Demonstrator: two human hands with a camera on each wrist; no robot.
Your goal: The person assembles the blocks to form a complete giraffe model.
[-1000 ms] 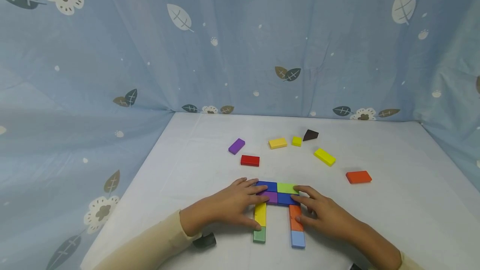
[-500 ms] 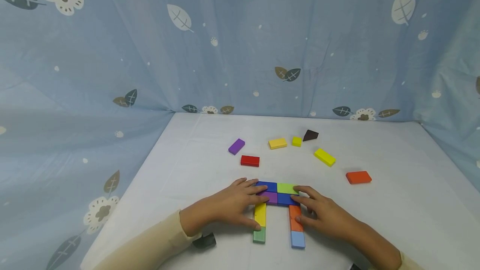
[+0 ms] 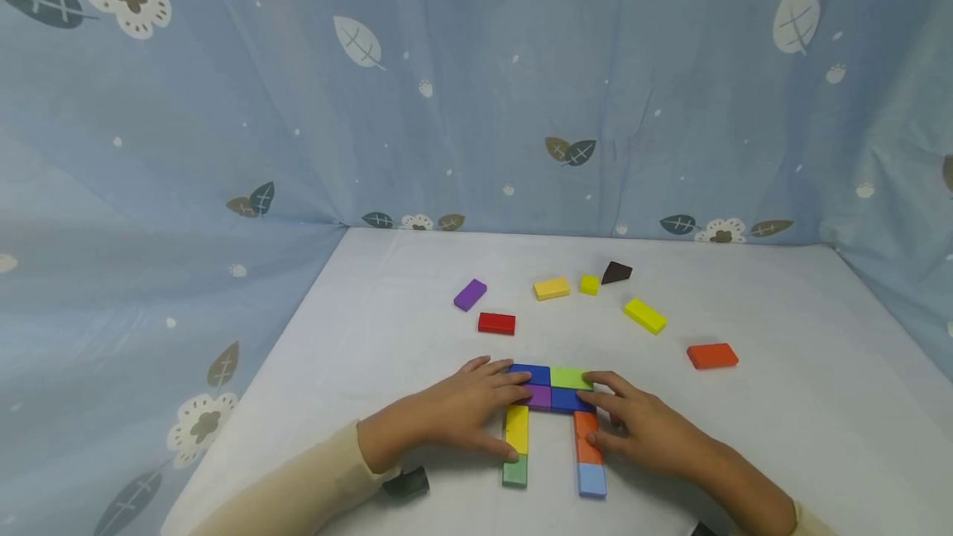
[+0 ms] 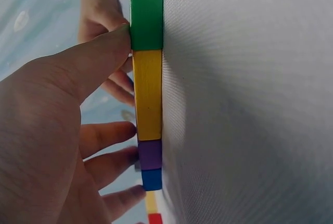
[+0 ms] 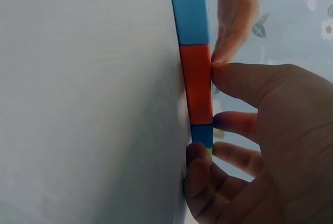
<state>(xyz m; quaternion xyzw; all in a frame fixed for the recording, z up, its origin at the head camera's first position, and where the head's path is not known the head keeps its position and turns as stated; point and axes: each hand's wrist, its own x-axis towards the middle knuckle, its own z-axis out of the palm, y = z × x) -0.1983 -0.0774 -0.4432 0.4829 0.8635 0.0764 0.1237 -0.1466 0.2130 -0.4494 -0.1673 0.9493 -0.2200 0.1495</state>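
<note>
Flat coloured blocks lie edge to edge on the white cloth. A blue block [image 3: 538, 372] and a lime block [image 3: 569, 378] form the far row, with a purple block [image 3: 541, 398] and another blue block [image 3: 567, 400] below. One leg is a yellow block [image 3: 517, 430] with a green block [image 3: 514, 471]; the other is an orange block [image 3: 585, 430] with a light blue block [image 3: 591, 480]. My left hand [image 3: 465, 409] rests spread fingertips on the left side, its thumb at the green block. My right hand [image 3: 649, 430] touches the lime, blue and orange blocks, its outer fingers bent.
Farther back lie loose blocks: purple [image 3: 470, 295], red [image 3: 496, 323], pale yellow [image 3: 552, 289], a small yellow cube [image 3: 589, 284], a dark wedge-shaped block [image 3: 616, 273], yellow [image 3: 644, 315] and red-orange [image 3: 712, 356]. A patterned blue curtain [image 3: 462, 106] hangs behind the table.
The head view has tilted up very slightly, so the scene sits a little lower. Both hands and all the blocks keep their places.
</note>
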